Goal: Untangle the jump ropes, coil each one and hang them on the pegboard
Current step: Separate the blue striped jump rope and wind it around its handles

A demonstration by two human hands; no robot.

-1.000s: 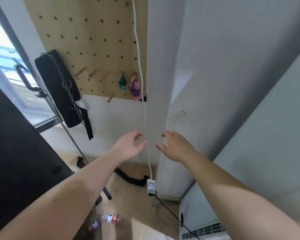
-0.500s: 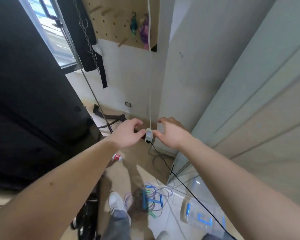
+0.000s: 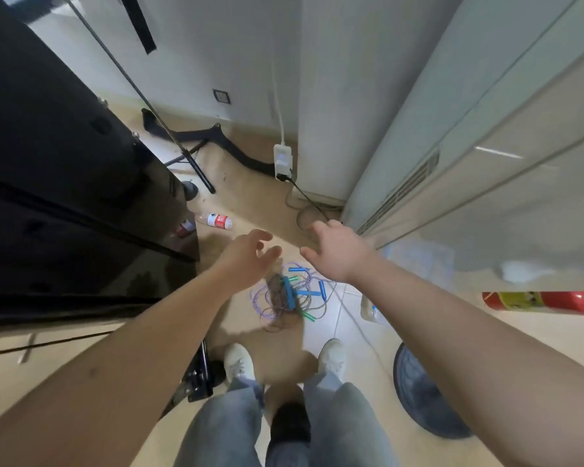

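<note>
The left hand (image 3: 246, 256) hides part of the tangled jump ropes (image 3: 289, 296); how many ropes there are cannot be told.

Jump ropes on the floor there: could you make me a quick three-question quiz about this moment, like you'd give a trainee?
1. True or false: the left hand already holds a rope.
2. Where does the tangled pile of jump ropes lie?
A. On the floor in front of the person's shoes
B. Hung on a board
C. Inside the clear box
3. Fill in: the plastic bottle on the floor lies on its ____.

Key
1. False. Both it and the right hand are open and empty above the pile.
2. A.
3. Side.
</note>
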